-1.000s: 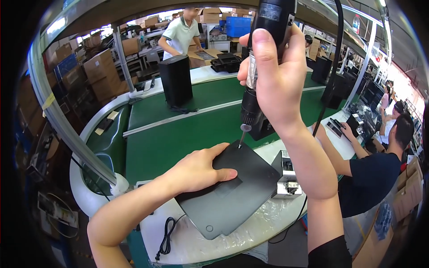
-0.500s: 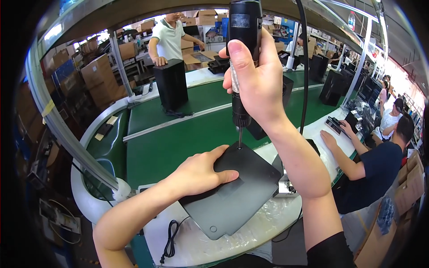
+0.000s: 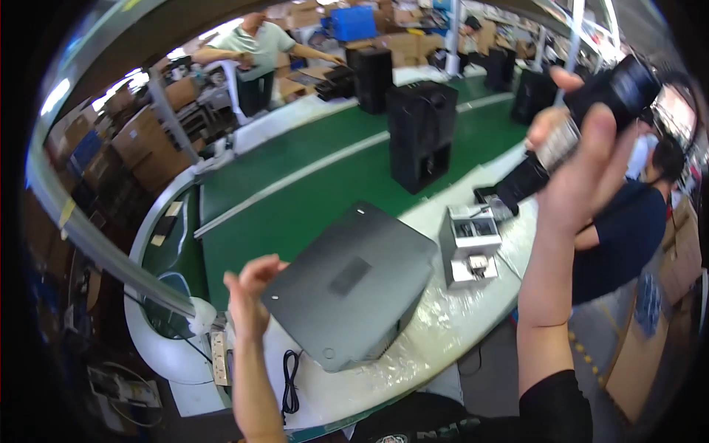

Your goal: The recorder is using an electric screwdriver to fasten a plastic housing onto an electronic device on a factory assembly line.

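Observation:
A dark grey, flat-topped case (image 3: 369,269) lies on the white worktop in front of me, with a small shiny spot at two of its corners and a darker rectangle in the middle. At its left side is my left hand (image 3: 251,295), thumb and fingers apart and holding nothing; I cannot tell if it touches the edge. My right hand (image 3: 587,170) grips a black electric screwdriver (image 3: 613,92), raised off to the right of the case and tilted down to the left. Motion blurs that hand a little, and the screwdriver's tip is hard to make out.
Small open boxes holding parts (image 3: 473,236) stand right of the case. A coiled black cable (image 3: 290,380) lies to its left. Beyond runs a green conveyor (image 3: 295,214) bearing several black upright cases (image 3: 421,129). A person (image 3: 258,55) stands across it; another (image 3: 628,229) sits at right.
The screwdriver has lifted off the case's far corner and swung right. My left hand has come off the case's top to its left side. The person opposite has let go of a black upright case.

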Demonstrator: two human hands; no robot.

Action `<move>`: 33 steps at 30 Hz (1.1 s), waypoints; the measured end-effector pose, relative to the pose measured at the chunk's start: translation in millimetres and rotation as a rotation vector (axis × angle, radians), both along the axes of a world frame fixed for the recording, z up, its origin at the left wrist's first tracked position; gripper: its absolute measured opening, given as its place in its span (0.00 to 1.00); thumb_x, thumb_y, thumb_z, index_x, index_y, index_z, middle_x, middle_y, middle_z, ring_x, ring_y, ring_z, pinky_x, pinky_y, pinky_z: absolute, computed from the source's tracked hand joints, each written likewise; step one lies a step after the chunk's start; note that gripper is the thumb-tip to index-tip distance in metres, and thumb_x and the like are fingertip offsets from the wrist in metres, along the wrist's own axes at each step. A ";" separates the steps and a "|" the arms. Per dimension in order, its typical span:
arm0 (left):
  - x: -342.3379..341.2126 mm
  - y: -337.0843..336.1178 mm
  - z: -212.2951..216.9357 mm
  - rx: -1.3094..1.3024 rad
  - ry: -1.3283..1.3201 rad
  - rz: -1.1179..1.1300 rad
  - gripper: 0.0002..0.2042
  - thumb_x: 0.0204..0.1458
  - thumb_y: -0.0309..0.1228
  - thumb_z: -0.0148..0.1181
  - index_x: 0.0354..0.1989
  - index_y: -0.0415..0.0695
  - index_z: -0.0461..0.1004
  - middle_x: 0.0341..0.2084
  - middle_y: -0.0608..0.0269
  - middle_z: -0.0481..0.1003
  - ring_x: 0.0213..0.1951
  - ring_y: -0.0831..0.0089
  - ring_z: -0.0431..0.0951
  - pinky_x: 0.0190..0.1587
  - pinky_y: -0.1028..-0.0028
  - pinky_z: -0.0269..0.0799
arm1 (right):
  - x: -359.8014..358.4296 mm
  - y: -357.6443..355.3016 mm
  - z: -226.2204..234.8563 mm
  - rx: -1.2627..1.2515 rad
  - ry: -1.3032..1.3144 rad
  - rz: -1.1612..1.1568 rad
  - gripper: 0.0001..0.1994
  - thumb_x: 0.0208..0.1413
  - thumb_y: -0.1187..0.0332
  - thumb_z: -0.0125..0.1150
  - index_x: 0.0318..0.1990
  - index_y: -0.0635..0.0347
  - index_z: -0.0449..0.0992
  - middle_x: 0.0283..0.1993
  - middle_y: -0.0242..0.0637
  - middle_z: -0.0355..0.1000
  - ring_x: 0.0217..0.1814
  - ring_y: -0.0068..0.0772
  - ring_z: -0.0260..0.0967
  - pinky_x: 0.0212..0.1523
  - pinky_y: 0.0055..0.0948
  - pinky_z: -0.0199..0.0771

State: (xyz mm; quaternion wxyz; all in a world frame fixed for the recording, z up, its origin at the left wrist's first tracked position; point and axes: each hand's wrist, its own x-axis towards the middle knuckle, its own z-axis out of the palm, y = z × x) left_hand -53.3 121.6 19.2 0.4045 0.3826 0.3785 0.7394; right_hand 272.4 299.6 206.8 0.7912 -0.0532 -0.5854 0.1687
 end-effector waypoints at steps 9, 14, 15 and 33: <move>66.1 -48.5 -67.9 -0.064 0.426 0.451 0.28 0.56 0.49 0.53 0.52 0.33 0.65 0.43 0.55 0.73 0.44 0.68 0.74 0.50 0.69 0.69 | 76.8 33.6 -211.8 -0.321 -0.059 -0.241 0.26 0.61 0.65 0.51 0.60 0.63 0.46 0.44 0.46 0.67 0.24 0.24 0.66 0.29 0.24 0.71; 63.8 -15.7 25.7 -0.411 0.389 0.229 0.24 0.57 0.49 0.54 0.40 0.34 0.70 0.32 0.64 0.72 0.34 0.78 0.68 0.37 0.79 0.64 | 74.0 59.0 -254.2 -0.282 -0.089 -0.135 0.27 0.60 0.68 0.53 0.60 0.64 0.46 0.50 0.46 0.65 0.29 0.23 0.66 0.34 0.23 0.71; 64.4 -3.3 36.3 -0.526 0.456 0.120 0.23 0.57 0.49 0.54 0.38 0.34 0.71 0.30 0.66 0.71 0.32 0.80 0.67 0.36 0.79 0.63 | 78.3 64.4 -264.6 -0.262 -0.164 -0.182 0.29 0.60 0.68 0.52 0.62 0.65 0.44 0.49 0.46 0.66 0.30 0.23 0.67 0.34 0.23 0.71; 46.5 -6.5 2.1 -0.689 1.273 -0.223 0.26 0.52 0.45 0.59 0.54 0.40 0.68 0.39 0.45 0.77 0.43 0.51 0.77 0.50 0.63 0.69 | -62.2 -45.7 -81.9 -0.129 -0.071 0.303 0.27 0.64 0.53 0.42 0.58 0.70 0.53 0.47 0.56 0.67 0.22 0.27 0.67 0.20 0.21 0.69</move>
